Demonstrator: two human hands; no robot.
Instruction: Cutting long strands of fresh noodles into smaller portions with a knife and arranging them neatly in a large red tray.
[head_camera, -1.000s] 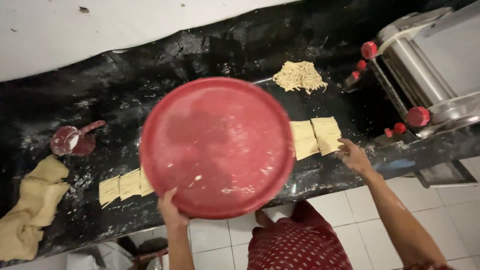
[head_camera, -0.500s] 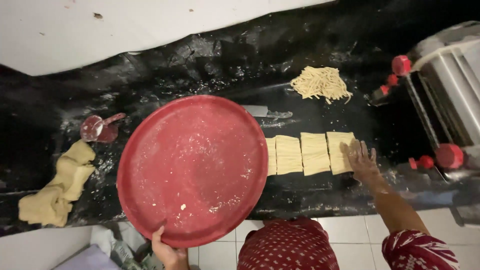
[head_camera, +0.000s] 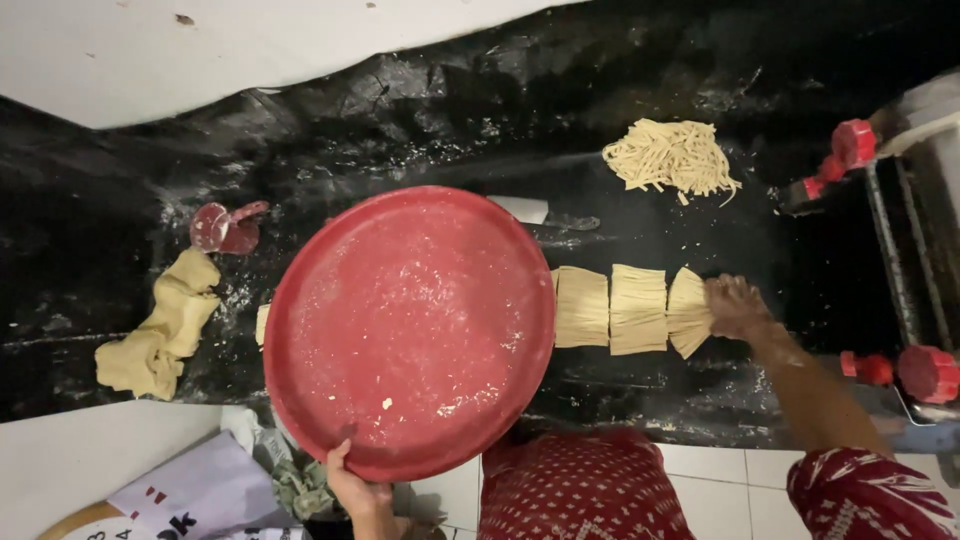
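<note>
The black counter (head_camera: 120, 290) carries everything here. Over its near edge the left hand (head_camera: 352, 488) pinches the rim of the big red tray (head_camera: 410, 330), which hangs tilted with only that one grip (flour dusts its face), so it could tip or slip. Right of the tray lie three bundles of cut noodles (head_camera: 635, 310); the right hand (head_camera: 735, 305) presses on the farthest, fingers closing around it, and a rough pull could splay the strands.
</note>
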